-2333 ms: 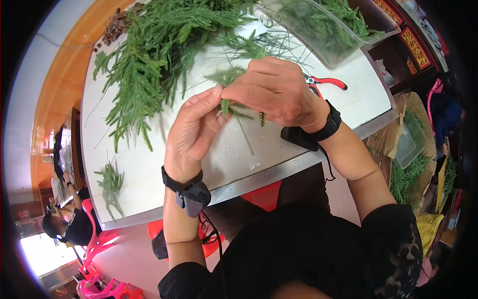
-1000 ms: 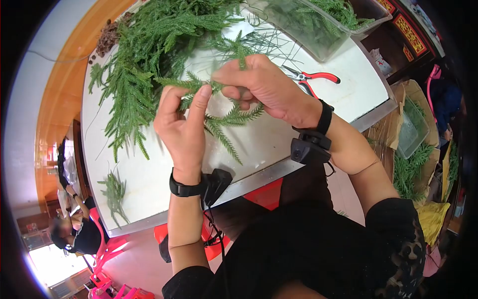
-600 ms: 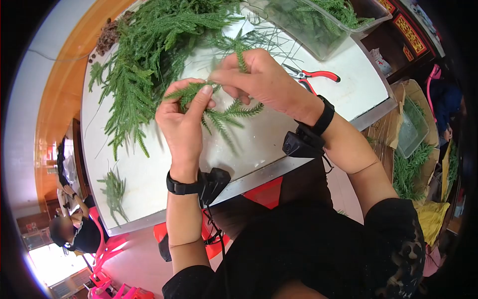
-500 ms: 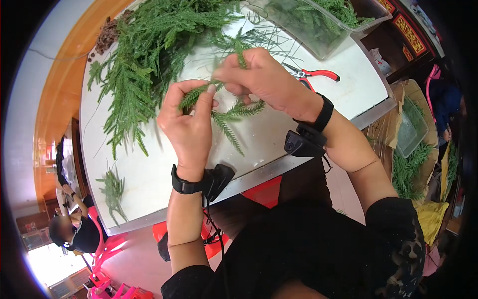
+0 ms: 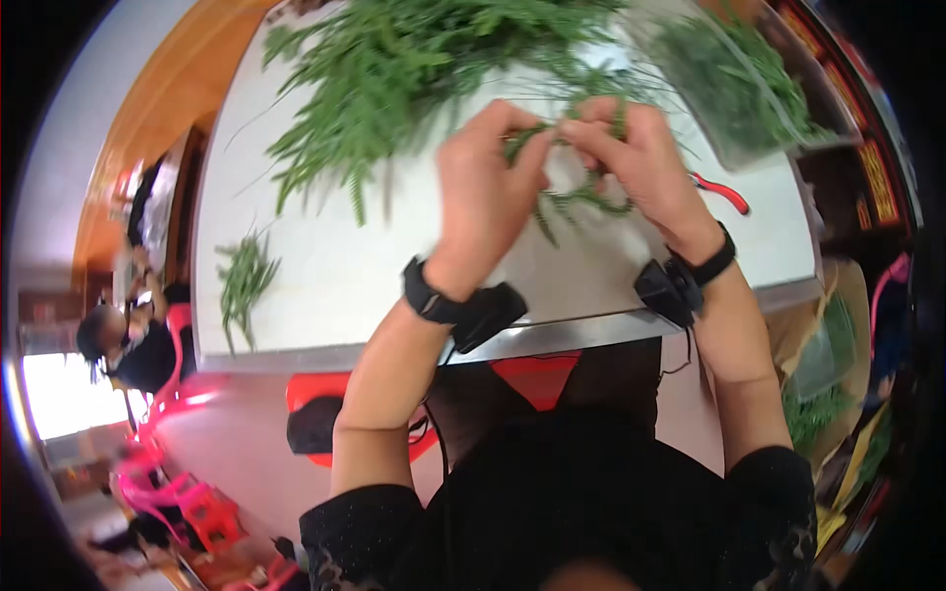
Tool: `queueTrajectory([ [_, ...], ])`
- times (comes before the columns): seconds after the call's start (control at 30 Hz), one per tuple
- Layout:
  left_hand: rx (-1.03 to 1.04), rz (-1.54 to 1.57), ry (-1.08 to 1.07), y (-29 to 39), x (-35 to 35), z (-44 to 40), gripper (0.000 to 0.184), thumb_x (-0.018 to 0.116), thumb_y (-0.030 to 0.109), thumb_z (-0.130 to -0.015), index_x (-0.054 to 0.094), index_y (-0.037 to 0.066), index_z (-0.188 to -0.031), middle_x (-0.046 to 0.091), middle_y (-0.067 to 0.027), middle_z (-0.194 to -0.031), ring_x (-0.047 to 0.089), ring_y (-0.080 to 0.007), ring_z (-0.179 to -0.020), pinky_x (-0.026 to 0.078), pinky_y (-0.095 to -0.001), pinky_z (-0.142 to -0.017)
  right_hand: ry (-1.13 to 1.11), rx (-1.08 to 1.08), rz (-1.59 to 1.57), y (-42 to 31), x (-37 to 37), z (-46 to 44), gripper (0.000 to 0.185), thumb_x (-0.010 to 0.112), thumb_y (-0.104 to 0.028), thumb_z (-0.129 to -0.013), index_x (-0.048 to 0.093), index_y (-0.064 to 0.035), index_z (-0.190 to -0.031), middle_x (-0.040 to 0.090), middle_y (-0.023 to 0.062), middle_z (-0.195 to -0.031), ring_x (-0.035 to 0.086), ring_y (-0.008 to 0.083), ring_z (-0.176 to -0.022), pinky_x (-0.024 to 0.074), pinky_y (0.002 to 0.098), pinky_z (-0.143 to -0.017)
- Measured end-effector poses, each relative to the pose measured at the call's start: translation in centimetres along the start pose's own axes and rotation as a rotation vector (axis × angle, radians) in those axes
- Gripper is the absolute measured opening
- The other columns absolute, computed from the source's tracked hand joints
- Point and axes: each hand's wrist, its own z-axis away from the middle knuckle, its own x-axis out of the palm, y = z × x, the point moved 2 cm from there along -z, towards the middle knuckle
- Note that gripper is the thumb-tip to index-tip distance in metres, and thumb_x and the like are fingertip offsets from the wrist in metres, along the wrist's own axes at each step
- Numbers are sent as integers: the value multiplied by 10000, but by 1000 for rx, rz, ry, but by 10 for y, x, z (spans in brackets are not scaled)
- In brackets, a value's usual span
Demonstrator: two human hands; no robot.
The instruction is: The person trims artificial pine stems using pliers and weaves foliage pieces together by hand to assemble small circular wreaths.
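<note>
A green needle-leaved sprig [image 5: 548, 225] is held between my two hands above the white table. My left hand [image 5: 485, 197] is closed, pinching a stem of it between thumb and fingers. Close beside it, my right hand [image 5: 652, 167] is also closed on the sprig, its thumb and fingertips near the left thumb. Some leafy ends hang below the hands, and another shows above the right fingers. Motion blur and the fingers hide the exact spot where the stems meet.
A large pile of green sprigs [image 5: 394, 79] covers the table's far side. A small bunch [image 5: 244, 284] lies at left. A clear plastic bin [image 5: 739, 108] holds more greenery. Red-handled pliers [image 5: 724, 193] lie right. A cardboard box [image 5: 847, 295] stands beside the table. Another person [image 5: 148, 350] sits far left.
The head view has turned, so table and hands appear shifted. Both hands still grip the sprig, fingertips close together. The pliers' jaws are now hidden behind my right hand.
</note>
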Motion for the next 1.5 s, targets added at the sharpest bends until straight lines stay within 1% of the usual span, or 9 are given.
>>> queueTrajectory([
  [0.47, -39, 380, -52, 6, -17, -10, 147, 632, 83, -840, 600, -10, -950, 622, -46, -781, 612, -119, -604, 470, -217, -502, 298, -430, 20, -14, 13, 6, 221, 613, -165, -880, 637, -12, -1037, 539, -43, -635, 494, 33, -601, 372, 174, -522],
  [0.63, -42, 150, 224, 35, -144, 4, 198, 618, 171, -864, 615, -5, -955, 619, -53, -836, 617, -120, -778, 483, -223, -664, 338, -419, -338, -18, 16, 0, 264, 598, -214, -892, 632, -4, -1048, 575, -17, -732, 512, 47, -624, 379, 173, -527],
  [0.73, -96, -51, 444, 19, -246, 31, 180, 610, 177, -871, 629, 10, -937, 630, -58, -853, 586, -102, -726, 460, -210, -602, 253, -329, -190, 2, -1, -9, 292, 588, -266, -897, 638, -12, -1033, 585, 23, -832, 506, 60, -630, 384, 179, -532],
  [0.93, -463, -228, 433, -96, -357, 86, 242, 630, 232, -854, 640, 17, -965, 641, -49, -812, 612, -128, -689, 467, -229, -619, 181, -246, 92, 8, 2, -7, 245, 596, -244, -884, 644, -24, -980, 592, 41, -882, 492, 61, -628, 402, 202, -553],
  [1.0, -555, -360, 418, -110, -366, 92, 295, 654, 270, -833, 640, 13, -977, 650, -64, -805, 627, -166, -681, 478, -258, -630, 188, -305, 219, 2, 6, -4, 213, 606, -223, -871, 643, -28, -949, 600, 33, -844, 487, 66, -613, 408, 213, -563],
  [1.17, -219, -1233, 403, -115, -371, 78, 424, 673, 346, -784, 636, -27, -981, 658, -128, -833, 630, -240, -783, 481, -345, -728, 320, -383, 257, 15, -7, -10, 196, 618, -195, -848, 635, -17, -927, 612, 34, -824, 506, 92, -618, 423, 230, -578],
  [1.23, -327, -1200, 350, -99, -365, 71, 439, 668, 368, -777, 628, 27, -1052, 607, -190, -1046, 549, -338, -1024, 439, -408, -851, 336, -510, 271, 17, -8, -11, 189, 589, -175, -873, 626, -28, -986, 593, 2, -809, 478, 69, -605, 391, 220, -545],
  [1.43, 31, -1261, 455, -37, -328, 33, 423, 693, 349, -772, 635, 6, -1011, 632, -163, -990, 586, -291, -959, 451, -381, -830, 367, -514, 297, 12, -7, -6, 231, 594, -207, -859, 642, 9, -795, 579, 54, -656, 486, 104, -547, 399, 238, -537],
  [1.5, -71, -728, 275, -7, -291, 10, 391, 674, 329, -800, 637, -8, -994, 646, -117, -913, 605, -231, -889, 453, -325, -804, 293, -392, 324, 2, -7, -1, 286, 593, -252, -853, 638, 5, -734, 578, 89, -627, 515, 179, -550, 419, 293, -545],
])
